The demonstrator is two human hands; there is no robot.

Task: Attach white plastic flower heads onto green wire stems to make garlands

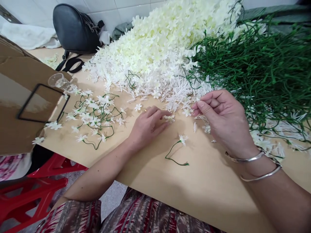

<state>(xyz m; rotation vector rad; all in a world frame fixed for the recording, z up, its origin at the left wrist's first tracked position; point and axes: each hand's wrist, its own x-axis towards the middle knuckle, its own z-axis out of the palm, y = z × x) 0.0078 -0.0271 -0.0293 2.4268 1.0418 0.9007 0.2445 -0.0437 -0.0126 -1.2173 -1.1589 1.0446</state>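
Hands, two, are over a pale wooden surface (206,189); the left hand (148,125) is palm down, its fingers bent, with a narrow gap between thumb and forefinger; a white blossom (170,118) is at those fingertips, though whether it is gripped cannot be told; the right hand (225,121) is raised slightly, its thumb and forefinger drawn together in a pinch; what is between them is too small to tell; a second blossom (187,112) is just beside its fingertips.

One stemmed flower (182,140), its green stem bent, lies on the near side, between the hands; a loose stamen bunch (194,127) lies just left of the right hand; a tangle of stemmed flowers (94,113) lies left of the left hand; a clear plastic cup (59,81) lies tipped at its far edge, beside a cardboard box (14,136).

Beyond both hands is a large heap of white petals (167,38), with white stamens (173,94) along its near edge; a mass of green stems (264,71) extends beyond and to the right of the right hand; a black bag (73,29) stands beyond the left hand, farther left.
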